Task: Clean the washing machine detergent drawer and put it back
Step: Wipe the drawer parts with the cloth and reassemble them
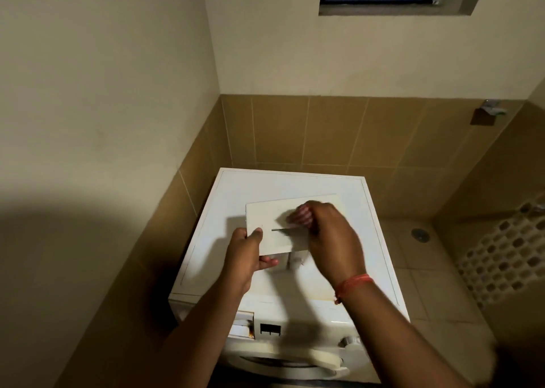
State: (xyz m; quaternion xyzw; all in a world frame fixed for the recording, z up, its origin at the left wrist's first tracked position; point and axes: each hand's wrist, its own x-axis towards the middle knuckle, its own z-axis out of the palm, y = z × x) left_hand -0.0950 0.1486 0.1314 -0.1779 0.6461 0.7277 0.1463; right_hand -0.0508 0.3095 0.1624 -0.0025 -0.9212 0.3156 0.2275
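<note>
I hold the white detergent drawer (274, 219) above the top of the washing machine (236, 187), its flat face turned up. My left hand (247, 255) grips its near left corner, thumb on top and fingers underneath. My right hand (324, 234) lies over the drawer's right part. Its fingers are curled and blurred against the flat face beside a dark slit. I cannot tell whether they hold anything. The open drawer slot (243, 325) shows at the machine's front left, with rust at its edge.
The machine stands in a corner, a plain wall at the left and brown tiles behind. Its display (269, 328), knob (349, 342) and round door (295, 364) face me. At the right are a tiled floor with a drain (419, 234) and a wall tap (491, 107).
</note>
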